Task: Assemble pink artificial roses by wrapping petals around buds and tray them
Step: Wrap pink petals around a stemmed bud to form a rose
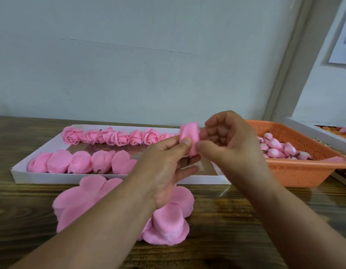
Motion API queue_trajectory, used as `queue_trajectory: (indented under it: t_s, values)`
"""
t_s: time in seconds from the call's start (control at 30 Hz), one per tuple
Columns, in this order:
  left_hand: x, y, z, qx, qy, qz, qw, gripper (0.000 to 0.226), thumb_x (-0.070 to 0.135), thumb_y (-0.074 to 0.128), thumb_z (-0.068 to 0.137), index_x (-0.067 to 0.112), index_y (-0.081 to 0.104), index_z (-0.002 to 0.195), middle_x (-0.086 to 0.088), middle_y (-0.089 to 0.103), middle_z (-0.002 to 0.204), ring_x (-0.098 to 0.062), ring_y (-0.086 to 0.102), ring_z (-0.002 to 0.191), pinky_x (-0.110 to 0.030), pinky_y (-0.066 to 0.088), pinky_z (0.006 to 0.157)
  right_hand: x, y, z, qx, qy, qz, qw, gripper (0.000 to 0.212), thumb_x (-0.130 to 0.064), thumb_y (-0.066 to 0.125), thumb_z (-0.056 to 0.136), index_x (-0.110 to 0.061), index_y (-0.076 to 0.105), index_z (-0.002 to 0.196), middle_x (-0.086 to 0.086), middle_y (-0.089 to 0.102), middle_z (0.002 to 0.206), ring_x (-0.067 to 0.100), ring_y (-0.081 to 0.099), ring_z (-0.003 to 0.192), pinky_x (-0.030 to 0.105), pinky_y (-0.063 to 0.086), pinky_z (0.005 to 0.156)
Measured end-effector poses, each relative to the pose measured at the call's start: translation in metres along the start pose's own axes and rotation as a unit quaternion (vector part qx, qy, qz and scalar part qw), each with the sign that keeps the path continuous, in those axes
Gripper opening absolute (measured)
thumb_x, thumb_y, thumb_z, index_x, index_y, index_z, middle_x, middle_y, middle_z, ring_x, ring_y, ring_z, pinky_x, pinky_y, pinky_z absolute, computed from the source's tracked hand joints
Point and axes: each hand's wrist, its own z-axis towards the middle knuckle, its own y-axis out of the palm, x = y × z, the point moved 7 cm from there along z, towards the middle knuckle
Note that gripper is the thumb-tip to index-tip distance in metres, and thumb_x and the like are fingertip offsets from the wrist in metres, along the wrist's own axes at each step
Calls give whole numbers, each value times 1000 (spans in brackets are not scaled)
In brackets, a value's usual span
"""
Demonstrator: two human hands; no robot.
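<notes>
forearms: two bare forearms come in from the bottom edge and meet above the middle of the table.
table (246,220): dark wood with strong grain, it stands against a pale wall (129,55); at the right there is a grey frame and a sheet of paper (343,39) on the wall.
loose petals (168,224): a flat pink pile lies on the wood just before the tray, partly hidden under the left forearm.
tray (110,179): white, shallow; the far row holds finished roses (117,137), the near row holds wrapped flowers (80,161) lying on their sides.
left hand (168,162): the thumb presses the front of the petal roll, the fingers are curled behind and under it; a dark stem end shows between these fingers.
petal roll (189,135): pink, upright, held above the right end of the tray, between both hands.
right hand (228,138): the thumb and fingertips touch the right side of the roll, the fingers are bent towards it; how firm the pinch is, i cannot tell.
basket (296,173): orange, perforated, right of the tray, with pink buds (275,147) inside.
box (304,127): white, at the far right edge.
</notes>
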Motion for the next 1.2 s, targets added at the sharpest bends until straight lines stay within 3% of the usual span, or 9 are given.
queue_trajectory:
  t_s: [0.1, 0.17, 0.27, 0.47, 0.67, 0.8, 0.93, 1.07, 1.2]
  values:
    - [-2, -1, 1, 16, -20, -13, 1000, 14, 17, 57, 91, 17, 70, 86, -3, 72, 78, -15, 67, 71, -35, 54, 79, -5, 13, -10, 27, -88, -203, 975, 22, -9, 73, 69, -10, 54, 81, 1, 58, 73, 12, 51, 67, 22, 41, 60]
    - [-4, 0, 0, 23, -25, -38, 999, 15, 17, 57, 91, 16, 69, 81, -2, 69, 73, -14, 66, 67, -27, 56, 66, -8, 21, -16, 52, -149, -273, 949, 20, -8, 72, 69, -6, 54, 77, 3, 54, 71, 20, 49, 68, 31, 38, 61]
    - [-7, 4, -2, 29, -31, -58, 997, 20, 16, 55, 92, 14, 66, 76, 0, 67, 63, -9, 65, 56, -20, 53, 51, -15, 24, -24, 94, -220, -304, 922, 11, -1, 63, 66, -1, 53, 72, 9, 53, 69, 29, 50, 63, 39, 43, 56]
    - [-8, 11, -3, -7, -49, -105, 993, 23, 14, 52, 93, 8, 68, 78, -2, 71, 67, -10, 67, 59, -19, 56, 55, -16, 22, -24, 102, -222, -282, 928, 5, 3, 60, 65, 2, 57, 69, 11, 57, 66, 30, 52, 61, 44, 46, 56]
    - [-7, 15, 0, -63, -49, -130, 988, 20, 25, 58, 78, 10, 66, 66, -7, 68, 76, -17, 67, 75, -29, 56, 77, -12, 20, -22, 93, -171, -182, 964, 13, 10, 67, 67, 2, 58, 71, 11, 57, 74, 30, 55, 69, 44, 49, 61]
    - [-5, 21, -4, -137, -62, -131, 980, 31, 37, 56, 76, 13, 76, 73, -8, 72, 87, -15, 70, 83, -27, 57, 78, 0, 20, -18, 48, -30, -9, 998, 17, 9, 68, 71, -7, 62, 74, 17, 65, 76, 24, 63, 62, 8, 48, 64]
    - [-7, 19, -4, -154, -70, -132, 977, 51, 52, 65, 71, 7, 74, 91, -14, 68, 103, -19, 66, 99, -32, 56, 85, 8, 30, -18, -17, 65, 150, 986, 16, 13, 68, 71, 2, 61, 79, 18, 66, 66, 19, 62, 59, 25, 54, 59]
    - [-4, 17, -2, -160, -45, -143, 976, 74, 48, 90, 39, 11, 71, 100, -18, 55, 108, -25, 56, 105, -41, 56, 84, 12, 38, -17, -72, 110, 231, 964, 9, 3, 64, 63, 1, 64, 73, 8, 64, 56, 15, 58, 51, 22, 51, 52]
    - [1, 11, 1, -113, -5, -127, 985, 47, 43, 75, 57, 18, 72, 97, -2, 67, 68, -11, 60, 73, -31, 55, 74, 19, 43, -18, -93, 127, 270, 950, 11, 2, 63, 63, -3, 65, 72, 7, 66, 60, 15, 60, 55, 22, 51, 56]
